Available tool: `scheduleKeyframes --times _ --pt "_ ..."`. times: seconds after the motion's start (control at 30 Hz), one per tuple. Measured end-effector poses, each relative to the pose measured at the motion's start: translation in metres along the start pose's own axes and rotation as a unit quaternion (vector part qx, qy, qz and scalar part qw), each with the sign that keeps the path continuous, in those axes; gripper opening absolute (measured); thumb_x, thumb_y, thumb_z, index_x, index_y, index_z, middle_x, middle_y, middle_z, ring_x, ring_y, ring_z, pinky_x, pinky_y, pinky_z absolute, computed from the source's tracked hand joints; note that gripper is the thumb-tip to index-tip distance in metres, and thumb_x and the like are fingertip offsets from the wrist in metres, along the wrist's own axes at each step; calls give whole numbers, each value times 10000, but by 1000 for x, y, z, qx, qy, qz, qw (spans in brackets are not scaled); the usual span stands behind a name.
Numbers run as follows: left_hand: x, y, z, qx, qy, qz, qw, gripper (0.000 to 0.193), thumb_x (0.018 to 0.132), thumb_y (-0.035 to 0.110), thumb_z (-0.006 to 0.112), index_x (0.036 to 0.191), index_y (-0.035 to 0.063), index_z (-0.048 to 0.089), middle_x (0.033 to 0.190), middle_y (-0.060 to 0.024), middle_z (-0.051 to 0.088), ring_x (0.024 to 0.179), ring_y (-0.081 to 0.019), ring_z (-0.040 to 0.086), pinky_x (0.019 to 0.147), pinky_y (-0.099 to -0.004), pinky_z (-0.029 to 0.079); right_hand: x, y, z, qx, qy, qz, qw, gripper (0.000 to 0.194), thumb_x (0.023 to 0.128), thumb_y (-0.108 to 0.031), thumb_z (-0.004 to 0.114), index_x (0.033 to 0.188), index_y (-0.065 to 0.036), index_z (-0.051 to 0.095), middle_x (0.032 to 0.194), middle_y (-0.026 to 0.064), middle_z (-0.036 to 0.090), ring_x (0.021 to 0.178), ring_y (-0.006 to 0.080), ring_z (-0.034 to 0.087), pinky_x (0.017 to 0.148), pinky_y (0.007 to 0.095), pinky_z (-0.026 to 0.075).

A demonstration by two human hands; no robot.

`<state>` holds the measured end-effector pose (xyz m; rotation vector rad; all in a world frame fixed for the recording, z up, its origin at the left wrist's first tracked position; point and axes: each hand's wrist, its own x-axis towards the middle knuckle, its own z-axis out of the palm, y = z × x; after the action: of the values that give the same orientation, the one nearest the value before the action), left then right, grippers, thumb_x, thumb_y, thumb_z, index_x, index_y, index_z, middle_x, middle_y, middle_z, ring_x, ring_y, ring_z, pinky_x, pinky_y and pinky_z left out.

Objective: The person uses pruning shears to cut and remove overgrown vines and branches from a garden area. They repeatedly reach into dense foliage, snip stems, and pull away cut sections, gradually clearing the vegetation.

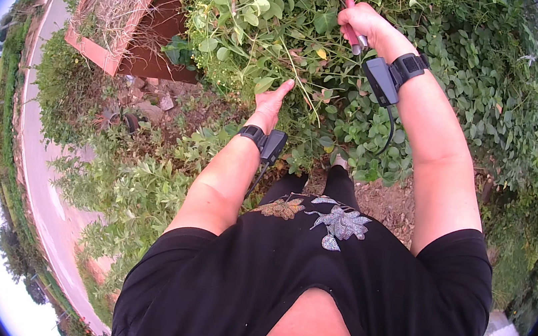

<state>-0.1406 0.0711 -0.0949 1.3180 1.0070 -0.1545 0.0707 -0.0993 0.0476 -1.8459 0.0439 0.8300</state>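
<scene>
My right hand is closed around a tool with red handles, perhaps pruning shears; its working end is hidden among the leaves at the top. Lower and to the left, my left hand reaches into the shrub with its thumb raised; its fingers are mostly hidden by leaves. A long, thin green stem lies just right of that thumb. Leafy green branches spread above and between my hands. Both wrists wear black straps with small black devices.
A reddish-brown planter box with dry straw stands at the upper left. Dense bushes fill the right side. Leafy plants grow at lower left beside a paved road. Bare soil shows near my legs.
</scene>
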Motion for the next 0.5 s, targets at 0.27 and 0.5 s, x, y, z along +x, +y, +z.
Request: scheduleKeyframes --times 0.27,0.5 --pt "-12 139 28 -116 166 62 977 794 652 194 771 1231 -117 325 1253 -213 461 1140 -273 466 998 -403 342 -30 -9 -29 82 -31 -48 995 159 767 -143 607 820 3 570 695 92 607 586 169 593 546 309 514" --pt "-12 244 28 -113 158 152 969 652 635 27 732 1165 -112 379 1280 -211 440 1180 -289 430 1020 -428 314 -110 30 -54 172 -74 -89 978 247 753 -124 598 963 -3 551 765 89 616 637 176 604 578 313 504"
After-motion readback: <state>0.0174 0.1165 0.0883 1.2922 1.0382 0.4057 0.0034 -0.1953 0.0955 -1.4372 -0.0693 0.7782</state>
